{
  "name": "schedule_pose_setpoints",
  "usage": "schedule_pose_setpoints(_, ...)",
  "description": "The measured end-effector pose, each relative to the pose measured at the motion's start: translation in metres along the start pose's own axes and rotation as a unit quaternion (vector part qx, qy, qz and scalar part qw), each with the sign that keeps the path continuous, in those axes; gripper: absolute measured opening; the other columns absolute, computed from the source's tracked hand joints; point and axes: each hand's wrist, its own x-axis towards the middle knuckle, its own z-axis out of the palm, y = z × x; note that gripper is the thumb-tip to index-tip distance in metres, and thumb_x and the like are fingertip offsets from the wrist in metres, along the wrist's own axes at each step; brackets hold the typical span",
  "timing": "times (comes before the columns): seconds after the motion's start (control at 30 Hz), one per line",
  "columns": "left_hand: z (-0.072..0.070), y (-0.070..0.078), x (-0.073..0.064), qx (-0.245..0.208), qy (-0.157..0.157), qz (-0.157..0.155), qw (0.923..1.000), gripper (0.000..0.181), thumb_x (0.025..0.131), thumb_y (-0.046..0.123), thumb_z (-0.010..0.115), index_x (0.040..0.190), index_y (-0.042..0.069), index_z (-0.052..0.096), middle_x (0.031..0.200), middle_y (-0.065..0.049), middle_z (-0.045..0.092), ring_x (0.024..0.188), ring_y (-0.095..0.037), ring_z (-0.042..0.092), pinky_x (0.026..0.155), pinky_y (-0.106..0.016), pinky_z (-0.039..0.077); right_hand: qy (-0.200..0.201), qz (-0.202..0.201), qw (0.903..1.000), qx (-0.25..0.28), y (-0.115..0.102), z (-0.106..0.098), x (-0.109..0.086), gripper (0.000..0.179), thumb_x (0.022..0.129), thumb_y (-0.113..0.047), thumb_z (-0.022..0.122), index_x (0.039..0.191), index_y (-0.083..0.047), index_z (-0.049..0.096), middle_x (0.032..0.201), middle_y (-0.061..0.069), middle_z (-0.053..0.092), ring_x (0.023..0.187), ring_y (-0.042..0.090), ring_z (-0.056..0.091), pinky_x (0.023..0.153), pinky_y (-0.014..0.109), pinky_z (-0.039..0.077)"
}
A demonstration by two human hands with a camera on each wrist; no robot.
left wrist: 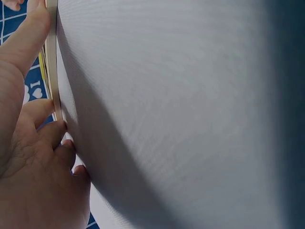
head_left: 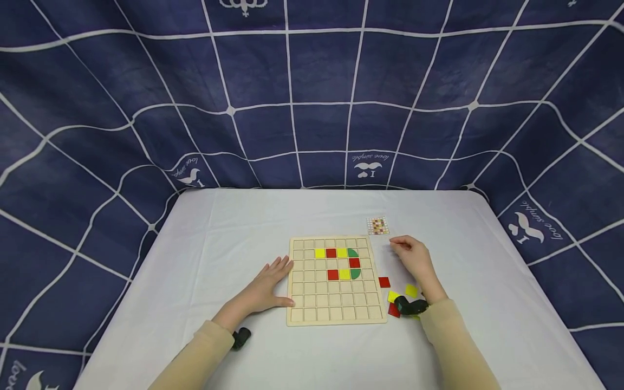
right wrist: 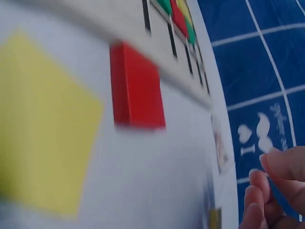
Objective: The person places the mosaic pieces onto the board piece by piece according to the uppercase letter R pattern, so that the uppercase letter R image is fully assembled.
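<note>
My left hand (head_left: 265,288) lies at the left edge of a square wooden grid board (head_left: 312,316), thumb and fingers spread against its rim. In the left wrist view the fingertips (left wrist: 59,126) touch the board's side (left wrist: 53,57). My right hand (head_left: 413,260) is raised beside the board's upper right corner, near a small printed pattern card (head_left: 377,226). Its fingers are loosely bent, and nothing shows between thumb and fingertips (right wrist: 257,177) in the right wrist view. Yellow, red and green tiles sit in the grid, among them a red square (head_left: 354,263) and a green quarter-round (head_left: 353,253).
Right of the board lies a loose red tile (head_left: 384,282), with a yellow tile (head_left: 411,291) and several others partly hidden by the black wrist camera (head_left: 409,305). White cloth (head_left: 234,227) covers the table. A blue checked curtain (head_left: 322,130) surrounds it.
</note>
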Motion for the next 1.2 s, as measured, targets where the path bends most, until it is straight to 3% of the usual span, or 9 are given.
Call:
schedule_pose_setpoints(0.13,0.001,0.000,0.001,0.002,0.001,0.000,1.0000,0.104,0.074,0.047,0.082,0.155,0.009,0.029,0.165,-0.009,0.017,0.154,-0.029,0.009,0.125,-0.052,0.008,0.019,0.034,0.9990,-0.022,0.012,-0.010,0.007,0.028,0.096,-0.018,0.061,0.116,0.000,0.066,0.108,0.019,0.066,0.087,0.024,0.060,0.057,0.027,0.052)
schedule_pose_setpoints(0.27,0.001,0.000,0.001,0.002,0.003,0.001,1.0000,0.103,0.074,0.047,0.082,0.155,0.009,0.030,0.165,-0.010,0.018,0.154,-0.030,0.010,0.125,-0.052,0.008,0.016,0.056,0.9978,-0.030,0.022,-0.013,0.012,0.033,0.095,-0.016,0.061,0.122,0.002,0.062,0.120,0.023,0.059,0.100,0.032,0.058,0.075,0.034,0.054)
schedule_pose_setpoints(0.5,0.001,-0.001,0.001,0.001,0.004,0.002,1.0000,0.104,0.074,0.048,0.081,0.155,0.008,0.030,0.165,-0.010,0.018,0.154,-0.030,0.009,0.125,-0.053,0.008,0.020,0.040,0.9969,-0.064,0.027,-0.008,0.015,0.036,0.093,-0.015,0.065,0.124,0.004,0.061,0.120,0.025,0.052,0.099,0.033,0.051,0.079,0.033,0.047)
schedule_pose_setpoints(0.73,0.001,0.000,0.001,0.002,0.000,-0.006,1.0000,0.105,0.073,0.048,0.082,0.156,0.010,0.028,0.165,-0.008,0.017,0.154,-0.028,0.009,0.125,-0.051,0.008,0.013,0.037,0.9965,-0.074,0.025,-0.007,0.017,0.036,0.092,-0.014,0.067,0.123,0.005,0.060,0.117,0.025,0.052,0.099,0.033,0.050,0.086,0.043,0.047)
schedule_pose_setpoints(0.93,0.001,0.000,0.001,0.005,-0.002,-0.005,1.0000,0.105,0.074,0.048,0.082,0.156,0.011,0.028,0.165,-0.007,0.017,0.154,-0.027,0.008,0.126,-0.050,0.008,0.016,0.051,0.9950,-0.084,0.026,-0.007,0.017,0.037,0.091,-0.016,0.069,0.120,0.005,0.061,0.112,0.024,0.054,0.097,0.033,0.051,0.085,0.043,0.048)
schedule_pose_setpoints(1.2,0.001,-0.001,0.001,0.005,0.002,-0.006,1.0000,0.104,0.074,0.048,0.082,0.156,0.011,0.029,0.165,-0.008,0.018,0.154,-0.027,0.009,0.125,-0.050,0.007,0.008,0.067,0.9922,-0.105,0.029,-0.011,0.014,0.035,0.088,-0.020,0.074,0.111,0.004,0.061,0.097,0.017,0.055,0.086,0.029,0.050,0.068,0.029,0.041)
